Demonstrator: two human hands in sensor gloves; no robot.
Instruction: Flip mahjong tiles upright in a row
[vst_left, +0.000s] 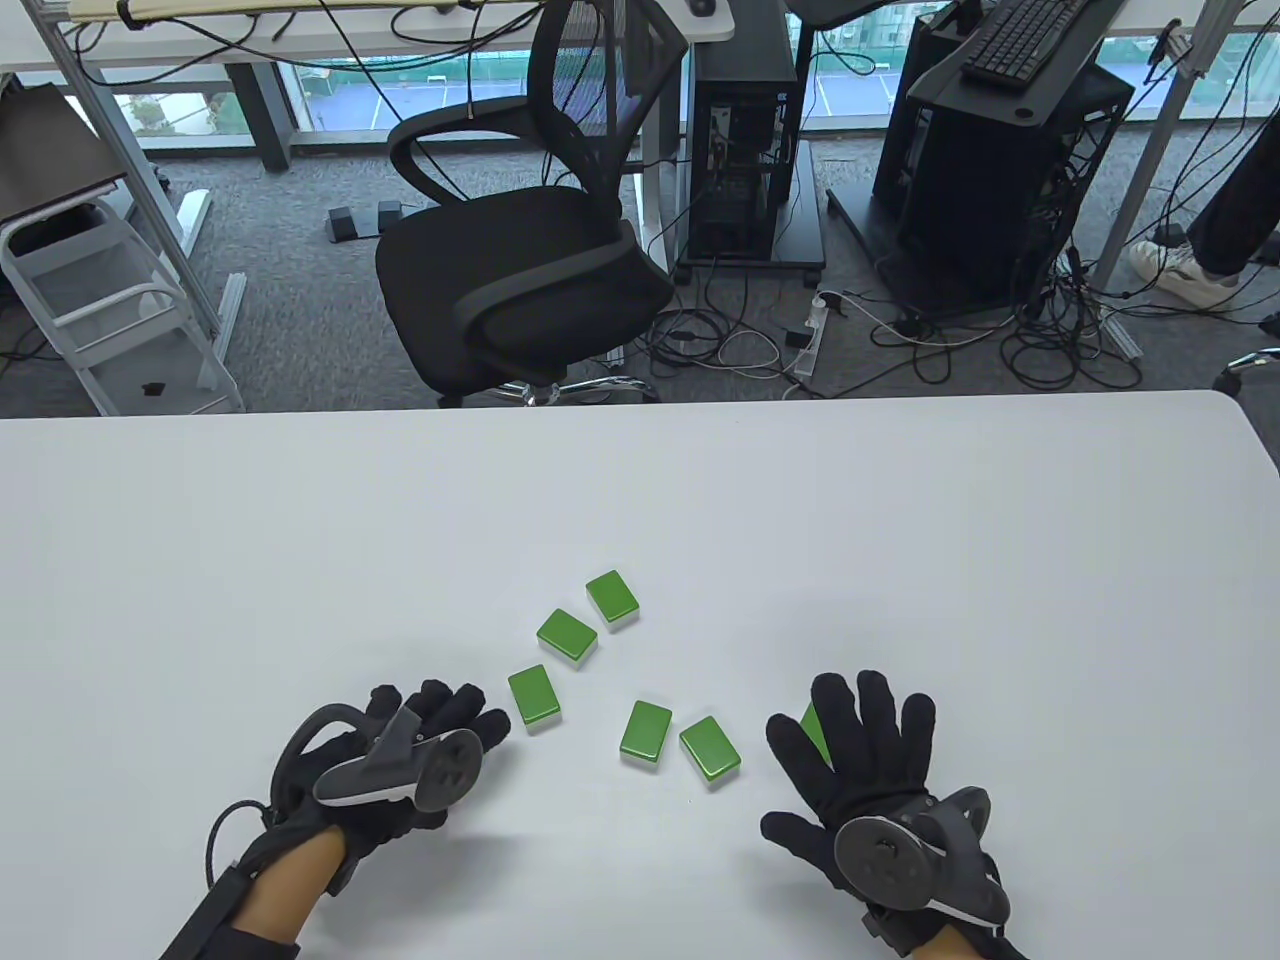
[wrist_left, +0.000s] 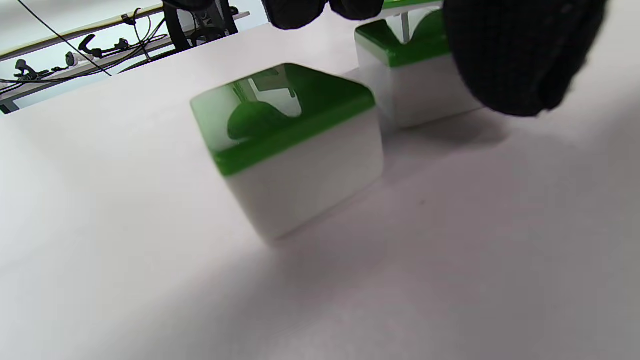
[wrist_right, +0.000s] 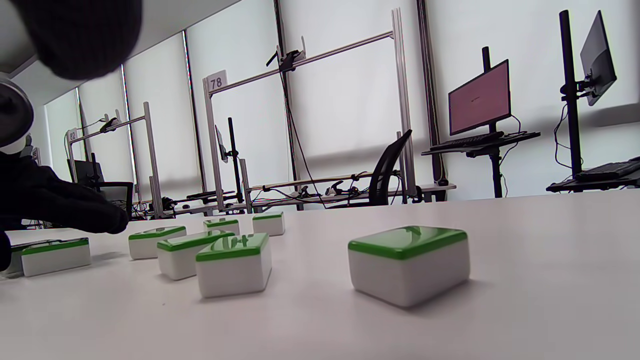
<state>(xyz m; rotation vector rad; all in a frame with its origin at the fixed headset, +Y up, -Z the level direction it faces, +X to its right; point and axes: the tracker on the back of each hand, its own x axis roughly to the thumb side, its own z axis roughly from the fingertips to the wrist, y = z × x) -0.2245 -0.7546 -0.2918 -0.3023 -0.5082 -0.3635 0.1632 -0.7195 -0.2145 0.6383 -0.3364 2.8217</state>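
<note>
The right hand (vst_left: 868, 775) covers most of one green tile (vst_left: 812, 728) (only a corner shows), and every tile's printed face is hidden against the table (vst_left: 300, 540).

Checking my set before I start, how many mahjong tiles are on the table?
6: five in the open, one partly under the right hand.

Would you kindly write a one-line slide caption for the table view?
Gloved left hand and right hand flank scattered green-backed mahjong tiles lying flat on a white table.

Table view looks down from the near edge of the worktop (vst_left: 300, 520); both wrist views sit low, sharing its tiles (wrist_right: 409, 262).
</note>
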